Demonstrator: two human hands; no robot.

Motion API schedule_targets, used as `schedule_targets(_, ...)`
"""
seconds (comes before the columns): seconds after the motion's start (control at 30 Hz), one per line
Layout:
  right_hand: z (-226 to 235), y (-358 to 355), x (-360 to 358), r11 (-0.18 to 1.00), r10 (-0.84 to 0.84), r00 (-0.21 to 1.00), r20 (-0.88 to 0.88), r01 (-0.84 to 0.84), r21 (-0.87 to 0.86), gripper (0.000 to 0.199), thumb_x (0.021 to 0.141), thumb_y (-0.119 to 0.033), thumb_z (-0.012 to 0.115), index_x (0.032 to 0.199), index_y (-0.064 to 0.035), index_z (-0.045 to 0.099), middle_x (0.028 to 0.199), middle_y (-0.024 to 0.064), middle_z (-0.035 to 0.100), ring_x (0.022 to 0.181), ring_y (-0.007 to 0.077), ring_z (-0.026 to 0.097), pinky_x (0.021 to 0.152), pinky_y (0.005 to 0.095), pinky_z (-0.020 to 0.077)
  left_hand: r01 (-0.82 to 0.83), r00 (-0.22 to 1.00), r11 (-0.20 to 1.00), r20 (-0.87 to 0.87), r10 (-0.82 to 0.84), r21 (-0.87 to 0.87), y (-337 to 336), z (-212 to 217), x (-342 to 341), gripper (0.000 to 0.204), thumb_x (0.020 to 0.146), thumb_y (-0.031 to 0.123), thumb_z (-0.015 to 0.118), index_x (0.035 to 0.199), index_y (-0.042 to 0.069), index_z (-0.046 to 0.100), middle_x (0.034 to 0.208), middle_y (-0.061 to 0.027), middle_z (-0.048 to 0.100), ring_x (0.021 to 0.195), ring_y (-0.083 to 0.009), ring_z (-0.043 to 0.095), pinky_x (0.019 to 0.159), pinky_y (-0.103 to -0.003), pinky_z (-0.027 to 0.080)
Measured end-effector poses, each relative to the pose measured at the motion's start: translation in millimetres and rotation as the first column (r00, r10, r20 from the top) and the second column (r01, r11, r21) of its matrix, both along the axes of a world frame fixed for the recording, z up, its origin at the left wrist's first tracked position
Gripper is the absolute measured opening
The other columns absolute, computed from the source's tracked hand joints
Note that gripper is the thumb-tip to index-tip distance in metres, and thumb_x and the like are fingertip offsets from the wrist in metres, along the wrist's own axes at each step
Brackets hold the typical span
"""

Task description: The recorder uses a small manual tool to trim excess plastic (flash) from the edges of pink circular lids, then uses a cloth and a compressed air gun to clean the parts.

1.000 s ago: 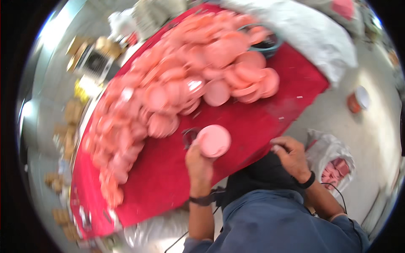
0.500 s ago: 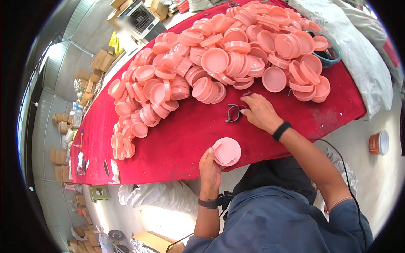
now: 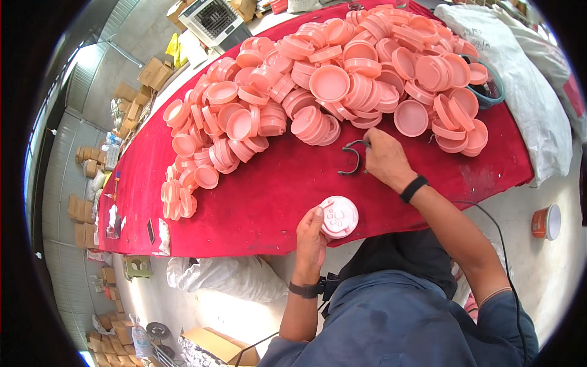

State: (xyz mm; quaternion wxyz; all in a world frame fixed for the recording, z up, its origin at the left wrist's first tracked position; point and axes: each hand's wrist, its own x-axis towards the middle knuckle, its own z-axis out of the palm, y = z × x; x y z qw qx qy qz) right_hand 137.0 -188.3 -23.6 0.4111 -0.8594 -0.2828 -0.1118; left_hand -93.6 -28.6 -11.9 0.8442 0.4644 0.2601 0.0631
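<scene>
Over the front edge of the red-covered table, my left hand (image 3: 312, 240) grips the side of a round pink plastic lid (image 3: 339, 217). Its face is turned up, pale in the light, with raised rounded marks on it. My right hand (image 3: 389, 156) is closed on a dark grey curved strip (image 3: 356, 160), bent like a hook, which lies between the lid and the pile. The fingertips on the strip are partly hidden behind the hand. Beyond both hands a big heap of similar pink lids (image 3: 330, 84) spreads across the table.
A teal basket (image 3: 496, 93) with dark things in it stands at the heap's right end. White sacks (image 3: 526, 92) lie along the table's right side. A phone-like dark slab (image 3: 151, 232) rests at the left. An orange-and-white bucket (image 3: 552, 221) is on the floor to the right.
My right hand has closed on the grey strip and lifted or pulled part of it. The lid in my left hand has turned, showing its marked face. The whole view has shifted slightly.
</scene>
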Motion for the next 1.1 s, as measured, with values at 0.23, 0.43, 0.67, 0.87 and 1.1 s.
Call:
schedule_targets(0.23, 30.6, -63.3, -75.7, 0.988, 0.144, 0.953, -0.267, -0.125, 0.088, 0.027, 0.099, -0.009, 0.066, 0.123, -0.0014, 0.076, 0.094, 0.0198, 0.066, 0.09, 0.04, 0.066, 0.084, 0.0473, 0.0545, 0.192, 0.974, 0.976, 0.099, -0.202, 0.104, -21.5, 3.8, 18.7, 0.051, 0.106, 0.008, 0.069, 0.152, -0.005, 0.05, 0.138, -0.0158, 0.068, 0.124, -0.0212, 0.069, 0.104, -0.039, 0.061)
schedule_targets(0.43, 6.5, -77.5, -119.8, 0.978, 0.054, 0.959, -0.278, 0.005, 0.209, 0.025, 0.098, -0.006, 0.071, 0.122, -0.0015, 0.078, 0.098, 0.0165, 0.067, 0.089, 0.0353, 0.067, 0.08, 0.0435, 0.0551, 0.263, 0.942, 0.905, 0.112, -0.315, 0.335, -48.1, -12.5, 41.2, 0.051, 0.102, 0.002, 0.069, 0.15, -0.004, 0.052, 0.138, -0.0145, 0.067, 0.128, -0.0201, 0.065, 0.111, -0.036, 0.053)
schedule_targets(0.67, 14.5, -74.7, -124.7, 0.999, -0.028, 0.994, -0.109, 0.03, 0.02, 0.028, 0.094, -0.007, 0.075, 0.122, -0.0026, 0.078, 0.1, 0.0156, 0.067, 0.091, 0.0351, 0.069, 0.08, 0.046, 0.0565, 0.134, 0.958, 0.731, 0.102, -0.27, 0.67, -58.7, -19.4, 50.6, 0.037, 0.099, 0.0, 0.076, 0.135, -0.002, 0.067, 0.123, -0.0105, 0.076, 0.115, -0.0167, 0.071, 0.1, -0.031, 0.058)
schedule_targets(0.87, 23.7, -76.7, -122.8, 0.996, 0.001, 0.985, -0.175, 0.014, 0.086, 0.028, 0.095, -0.008, 0.074, 0.122, -0.0013, 0.078, 0.097, 0.0164, 0.066, 0.091, 0.0359, 0.068, 0.078, 0.0464, 0.0558, 0.125, 0.965, 0.63, 0.053, -0.255, 0.766, -65.8, 10.5, 55.4, 0.032, 0.096, 0.005, 0.079, 0.128, 0.0, 0.074, 0.117, -0.017, 0.079, 0.109, -0.0262, 0.077, 0.096, -0.036, 0.059)
schedule_targets(1.1, 31.4, -89.5, -113.8, 0.997, 0.074, 0.964, -0.255, -0.067, 0.035, 0.029, 0.097, -0.008, 0.072, 0.124, 0.0, 0.078, 0.098, 0.018, 0.066, 0.09, 0.0369, 0.068, 0.081, 0.0471, 0.0551, 0.189, 0.952, 0.604, 0.007, -0.306, 0.774, -58.4, 5.0, 58.8, 0.033, 0.1, 0.003, 0.076, 0.132, -0.003, 0.072, 0.12, -0.0097, 0.079, 0.113, -0.0145, 0.072, 0.098, -0.031, 0.058)
